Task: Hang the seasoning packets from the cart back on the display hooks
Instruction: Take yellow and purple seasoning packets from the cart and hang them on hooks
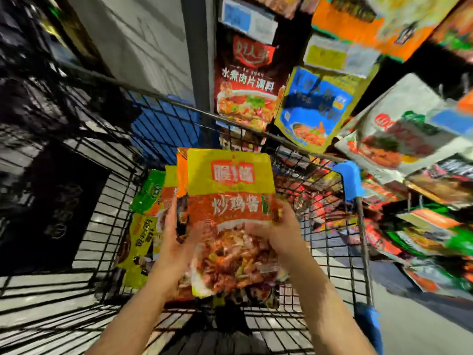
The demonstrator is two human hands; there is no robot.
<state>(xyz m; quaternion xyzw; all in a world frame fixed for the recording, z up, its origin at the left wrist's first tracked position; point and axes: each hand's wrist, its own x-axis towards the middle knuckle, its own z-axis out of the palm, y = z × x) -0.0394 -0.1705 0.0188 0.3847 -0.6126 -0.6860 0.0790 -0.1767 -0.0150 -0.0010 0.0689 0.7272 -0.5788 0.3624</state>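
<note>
Store shelving fills the far and right side of the view, with hanging seasoning packets: a red packet [247, 80] on the far rack and a blue-and-yellow packet [316, 108] just to its right, both blurred. Below them stands a wire cart [107, 180] with blue corner guards. Over the cart, both hands hold a small stack of packets upright. The front one is a yellow-and-red packet [230, 213]. The left hand [171, 242] grips the stack's left edge, fingers curled behind it. The right hand [276, 231] clamps the front packet's right edge, thumb on its face. More packets, green [149, 190] and yellow, lie in the cart behind.
</note>
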